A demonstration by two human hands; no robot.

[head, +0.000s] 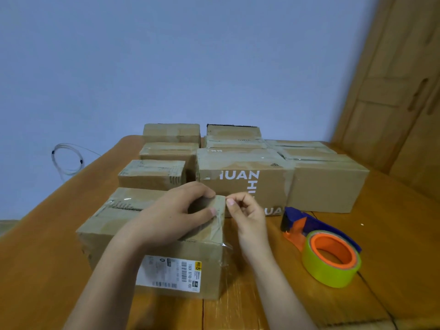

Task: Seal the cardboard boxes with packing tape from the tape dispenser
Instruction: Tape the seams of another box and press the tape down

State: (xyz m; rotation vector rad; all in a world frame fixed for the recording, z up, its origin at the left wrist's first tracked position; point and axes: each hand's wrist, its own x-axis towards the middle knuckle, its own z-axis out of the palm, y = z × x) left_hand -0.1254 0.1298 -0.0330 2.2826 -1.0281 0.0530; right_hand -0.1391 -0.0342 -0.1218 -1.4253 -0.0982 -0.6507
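A cardboard box (114, 225) with a white shipping label on its front stands nearest me on the wooden table (47, 258). My left hand (176, 213) lies over the box's right top end, fingers curled round the top flap, thumb pressing clear tape onto the right edge. My right hand (247, 210) hovers just right of that corner, fingertips pinched together, seemingly on a bit of the clear tape. The tape dispenser (321, 244), blue and orange with a yellow-green roll, lies on the table to the right, untouched.
Several more cardboard boxes fill the table's far half, among them a large one with white lettering (242, 184) and a plain one (328, 186) at right. A wooden door (392, 79) stands at the right, a coiled cable (69, 160) hangs on the blue wall.
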